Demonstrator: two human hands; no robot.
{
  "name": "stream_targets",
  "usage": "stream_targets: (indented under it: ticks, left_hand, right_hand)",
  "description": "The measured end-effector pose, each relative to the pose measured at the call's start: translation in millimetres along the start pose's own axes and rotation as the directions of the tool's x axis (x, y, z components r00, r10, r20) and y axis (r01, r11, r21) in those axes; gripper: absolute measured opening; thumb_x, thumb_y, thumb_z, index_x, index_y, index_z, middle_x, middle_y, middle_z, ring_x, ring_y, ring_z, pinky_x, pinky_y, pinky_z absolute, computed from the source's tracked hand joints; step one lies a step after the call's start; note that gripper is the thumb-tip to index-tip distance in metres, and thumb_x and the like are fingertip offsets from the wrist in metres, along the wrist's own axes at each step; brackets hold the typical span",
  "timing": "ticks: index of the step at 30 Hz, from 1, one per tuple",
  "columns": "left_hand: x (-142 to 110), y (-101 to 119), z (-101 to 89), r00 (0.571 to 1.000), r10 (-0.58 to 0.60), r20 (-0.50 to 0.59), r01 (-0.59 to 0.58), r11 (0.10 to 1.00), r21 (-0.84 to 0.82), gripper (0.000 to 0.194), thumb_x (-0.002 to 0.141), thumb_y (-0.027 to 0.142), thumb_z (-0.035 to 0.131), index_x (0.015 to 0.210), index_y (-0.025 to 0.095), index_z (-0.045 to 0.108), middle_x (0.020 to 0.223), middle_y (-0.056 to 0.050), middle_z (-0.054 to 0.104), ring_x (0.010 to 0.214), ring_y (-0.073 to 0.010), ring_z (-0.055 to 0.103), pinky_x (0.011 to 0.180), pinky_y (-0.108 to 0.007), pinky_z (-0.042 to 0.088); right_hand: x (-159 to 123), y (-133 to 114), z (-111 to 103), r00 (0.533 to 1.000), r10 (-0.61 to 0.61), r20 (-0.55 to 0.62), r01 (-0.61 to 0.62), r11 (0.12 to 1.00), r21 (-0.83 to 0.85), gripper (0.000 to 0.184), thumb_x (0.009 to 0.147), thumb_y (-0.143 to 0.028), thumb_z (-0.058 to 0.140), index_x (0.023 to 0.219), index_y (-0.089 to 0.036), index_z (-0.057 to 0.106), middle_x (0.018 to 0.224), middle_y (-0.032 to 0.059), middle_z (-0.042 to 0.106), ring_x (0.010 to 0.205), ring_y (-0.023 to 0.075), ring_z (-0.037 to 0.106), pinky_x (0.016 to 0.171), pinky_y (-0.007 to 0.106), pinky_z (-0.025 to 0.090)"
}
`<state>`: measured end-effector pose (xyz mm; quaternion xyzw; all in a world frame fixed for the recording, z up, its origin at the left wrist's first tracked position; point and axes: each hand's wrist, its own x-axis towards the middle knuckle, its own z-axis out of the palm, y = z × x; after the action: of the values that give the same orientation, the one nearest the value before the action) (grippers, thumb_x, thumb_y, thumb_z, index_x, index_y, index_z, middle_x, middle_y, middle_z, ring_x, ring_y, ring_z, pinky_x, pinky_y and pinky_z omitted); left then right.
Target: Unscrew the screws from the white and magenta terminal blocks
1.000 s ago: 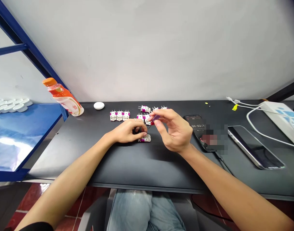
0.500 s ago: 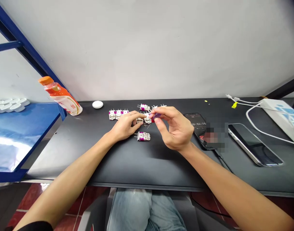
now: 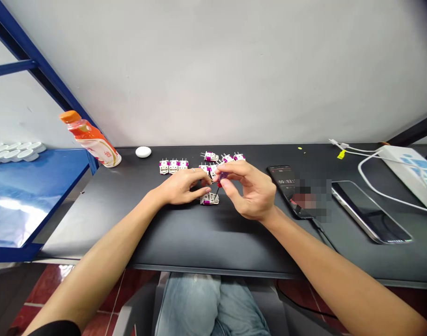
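A small screwdriver with a purple and red handle is pinched in my right hand. Its thin shaft points down to a white and purple switch-like part with metal pins, lying on the black table. My left hand rests just left of this part, thumb and index finger apart. The thumb is at the part's upper left edge; whether it presses on it I cannot tell. Small dark bits by the left fingertips are too small to name. Behind the hands lie more such parts, some partly hidden.
Three similar parts stand in a row left of centre. A white oval object and an orange-capped bottle are farther left. Two phones, one dark and one silver-edged, lie right, near a white power strip with cables.
The screwdriver has tipped downward, its shaft now over the nearest part. My left hand has shifted slightly toward me, its thumb now by that part.
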<state>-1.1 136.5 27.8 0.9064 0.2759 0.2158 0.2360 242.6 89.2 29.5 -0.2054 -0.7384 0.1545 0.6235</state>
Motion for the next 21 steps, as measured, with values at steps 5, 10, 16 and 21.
stream_targets:
  ticks: [5, 10, 16, 21]
  left_hand:
    - [0.6, -2.3, 1.0, 0.999, 0.013, 0.04, -0.012, 1.0, -0.012, 0.021, 0.107, 0.042, 0.07, 0.102, 0.022, 0.073, 0.078, 0.001, 0.064, 0.071, -0.0177, 0.056, 0.077, -0.032, 0.048]
    - [1.2, -1.8, 0.8, 0.998, 0.003, 0.07, 0.0, 0.999, -0.035, 0.025, 0.107, 0.04, 0.067, 0.094, 0.021, 0.074, 0.079, -0.001, 0.068, 0.069, -0.0162, 0.056, 0.075, -0.031, 0.048]
    - [0.0, -3.0, 1.1, 0.997, -0.016, 0.078, 0.018, 0.999, -0.032, 0.019, 0.105, 0.035, 0.069, 0.095, 0.021, 0.076, 0.081, -0.001, 0.072, 0.068, -0.0151, 0.058, 0.074, -0.03, 0.047]
    - [0.0, -6.5, 2.8, 0.998, 0.002, 0.063, 0.001, 0.998, -0.057, 0.016, 0.102, 0.031, 0.069, 0.091, 0.021, 0.075, 0.075, 0.0, 0.068, 0.066, -0.0149, 0.057, 0.072, -0.029, 0.048]
  right_hand:
    - [-0.2, -0.8, 1.5, 1.0, -0.007, 0.026, 0.008, 1.0, -0.029, 0.038, 0.102, -0.01, 0.074, 0.134, -0.027, 0.085, 0.112, 0.0087, 0.09, 0.091, 0.0241, 0.087, 0.072, 0.038, 0.078]
    - [0.0, 1.5, 1.8, 0.996, -0.067, 0.05, 0.07, 0.996, -0.062, 0.037, 0.102, -0.009, 0.077, 0.133, -0.028, 0.085, 0.114, 0.0083, 0.091, 0.093, 0.0232, 0.088, 0.075, 0.038, 0.078]
    - [4.6, 2.2, 2.1, 0.993, -0.119, 0.005, 0.119, 0.984, -0.136, 0.022, 0.098, -0.02, 0.093, 0.116, -0.031, 0.091, 0.106, 0.0041, 0.093, 0.087, 0.022, 0.088, 0.079, 0.038, 0.077]
    - [1.0, -0.5, 6.1, 0.999, -0.052, 0.007, 0.052, 0.996, -0.068, 0.025, 0.101, -0.014, 0.088, 0.121, -0.029, 0.091, 0.108, 0.0044, 0.095, 0.094, 0.0247, 0.092, 0.09, 0.041, 0.081]
